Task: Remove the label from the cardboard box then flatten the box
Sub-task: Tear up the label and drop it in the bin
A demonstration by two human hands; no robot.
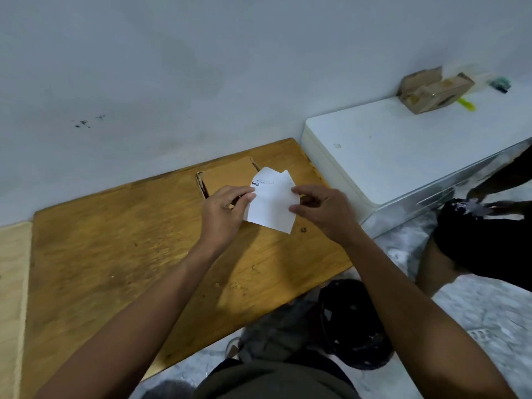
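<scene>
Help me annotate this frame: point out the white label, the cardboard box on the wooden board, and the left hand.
white label (272, 205), head view, middle of its blank face.
cardboard box (227, 175), head view, its top panel.
left hand (226, 210), head view, back of the hand.

1. The white paper label (272, 204) is thin, matt and smooth, with faint dark print near its top.
2. The small brown cardboard box (227, 175) looks matt and fibrous.
3. The orange-brown wooden surface (115, 240) shows grain, scuffs and a dull sheen.
4. The white appliance top (403, 151) is smooth, probably plastic.
5. The pale painted wall (201, 67) is matt and stained.
</scene>
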